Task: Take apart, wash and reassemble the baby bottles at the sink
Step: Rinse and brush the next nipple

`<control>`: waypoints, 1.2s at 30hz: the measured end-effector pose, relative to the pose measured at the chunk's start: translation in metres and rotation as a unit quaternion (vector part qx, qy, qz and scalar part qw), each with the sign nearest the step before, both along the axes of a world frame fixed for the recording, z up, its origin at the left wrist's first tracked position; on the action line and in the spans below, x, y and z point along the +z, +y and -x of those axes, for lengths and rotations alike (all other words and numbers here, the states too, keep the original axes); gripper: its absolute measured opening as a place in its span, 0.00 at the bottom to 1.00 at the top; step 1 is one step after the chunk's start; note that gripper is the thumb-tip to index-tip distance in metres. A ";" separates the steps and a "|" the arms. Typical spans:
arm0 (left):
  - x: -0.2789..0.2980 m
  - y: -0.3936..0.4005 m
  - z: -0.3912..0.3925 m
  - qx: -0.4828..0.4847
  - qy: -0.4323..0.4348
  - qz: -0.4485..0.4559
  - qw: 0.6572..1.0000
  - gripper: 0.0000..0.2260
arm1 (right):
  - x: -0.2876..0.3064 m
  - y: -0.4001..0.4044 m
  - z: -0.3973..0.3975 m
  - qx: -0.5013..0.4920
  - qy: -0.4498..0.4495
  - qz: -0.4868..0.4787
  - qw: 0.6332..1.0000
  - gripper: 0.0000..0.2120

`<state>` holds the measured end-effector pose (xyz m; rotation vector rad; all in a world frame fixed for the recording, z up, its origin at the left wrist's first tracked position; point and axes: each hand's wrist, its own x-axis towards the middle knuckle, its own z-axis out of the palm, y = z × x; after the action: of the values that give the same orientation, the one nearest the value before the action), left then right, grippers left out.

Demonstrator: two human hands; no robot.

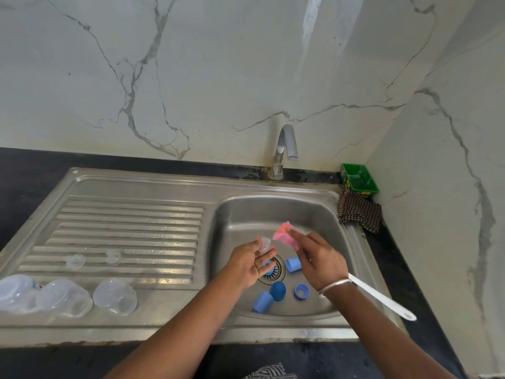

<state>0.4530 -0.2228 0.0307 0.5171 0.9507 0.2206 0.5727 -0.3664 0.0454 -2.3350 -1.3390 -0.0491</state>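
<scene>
Over the sink basin [322,214], my left hand [247,262] holds a clear silicone teat [264,244] between thumb and fingers. My right hand [318,258] pinches a pink sponge [284,234] close beside the teat. In the basin lie blue bottle parts: two caps [293,264] [261,302], a dome lid [278,291], a screw ring [301,291], and another ring [268,266] partly hidden under my left hand. Three clear bottle bodies [115,296] [64,298] [16,292] lie on the drainboard's front edge. Two clear teats [75,261] [113,256] sit on the ridges.
The tap [284,149] stands behind the basin with no water running. A white brush handle [382,298] sticks out over the basin's right rim. A green tub [358,177] and a checked cloth [359,213] sit in the back right corner by the wall.
</scene>
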 end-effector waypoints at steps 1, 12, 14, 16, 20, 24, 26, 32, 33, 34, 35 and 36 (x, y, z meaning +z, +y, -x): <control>-0.001 -0.002 -0.001 -0.014 -0.001 -0.019 1.000 0.07 | 0.001 0.006 0.000 -0.005 0.044 -0.010 0.999 0.21; -0.006 0.003 -0.006 0.040 0.013 -0.094 0.995 0.08 | -0.016 0.012 0.016 0.007 0.242 -0.008 0.970 0.18; -0.008 -0.001 -0.004 0.029 0.017 -0.099 0.995 0.07 | -0.018 0.006 0.013 0.002 0.229 0.001 0.974 0.19; -0.009 -0.001 -0.002 0.016 0.024 -0.105 0.994 0.06 | -0.019 -0.001 0.007 -0.007 0.214 0.017 0.977 0.20; -0.025 0.002 0.003 -0.039 0.096 -0.281 0.954 0.09 | -0.016 -0.009 0.000 -0.034 0.209 0.032 0.977 0.17; -0.035 0.000 0.011 -0.125 0.153 -0.479 0.855 0.19 | -0.007 -0.002 -0.003 -0.047 0.201 0.017 0.978 0.16; -0.036 -0.001 0.011 -0.148 0.127 -0.506 0.840 0.16 | -0.001 0.006 -0.001 -0.029 0.206 0.010 0.978 0.15; -0.026 -0.002 0.011 -0.156 0.051 -0.483 0.860 0.06 | 0.002 0.024 0.001 0.028 0.204 0.036 0.978 0.17; -0.024 0.000 0.011 -0.154 0.029 -0.436 0.886 0.05 | 0.002 0.024 0.002 0.040 0.206 0.035 0.977 0.17; -0.020 0.003 0.012 -0.151 0.003 -0.381 0.912 0.04 | 0.003 0.023 0.002 0.053 0.204 0.034 0.977 0.18; -0.017 0.006 0.013 -0.150 -0.023 -0.327 0.933 0.04 | 0.004 0.021 0.002 0.067 0.200 0.028 0.977 0.18; -0.014 0.008 0.014 -0.149 -0.042 -0.283 0.947 0.03 | 0.007 0.019 0.001 0.083 0.197 0.020 0.977 0.17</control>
<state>0.4388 -0.2146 0.0167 1.1616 0.7056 0.2394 0.5721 -0.3475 0.0526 -2.1082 -1.3300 0.4703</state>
